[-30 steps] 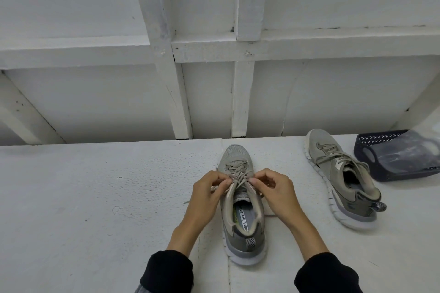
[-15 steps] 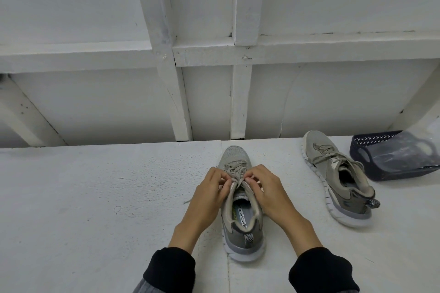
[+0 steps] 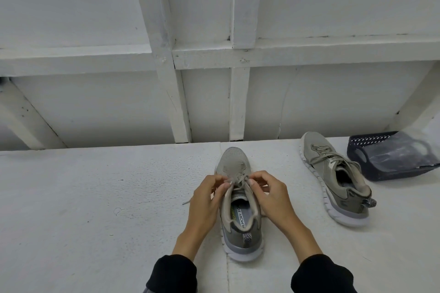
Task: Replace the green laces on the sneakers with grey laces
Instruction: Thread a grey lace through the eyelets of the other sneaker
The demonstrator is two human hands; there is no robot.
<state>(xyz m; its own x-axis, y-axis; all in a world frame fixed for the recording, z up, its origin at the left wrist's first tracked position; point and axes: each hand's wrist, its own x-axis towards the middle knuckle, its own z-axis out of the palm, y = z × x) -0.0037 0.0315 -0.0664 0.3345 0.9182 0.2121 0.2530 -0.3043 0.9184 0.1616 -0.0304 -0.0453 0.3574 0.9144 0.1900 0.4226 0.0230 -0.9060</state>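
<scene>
Head view: near sneaker (image 3: 240, 211) centred on counter (image 3: 95, 197), toe away. Left hand (image 3: 204, 204) and right hand (image 3: 271, 195), moved toeward since a second ago, pinch its lace (image 3: 234, 182), fingers narrow; unlacing apparently underway. Second sneaker (image 3: 333, 178) right, laced.
</scene>
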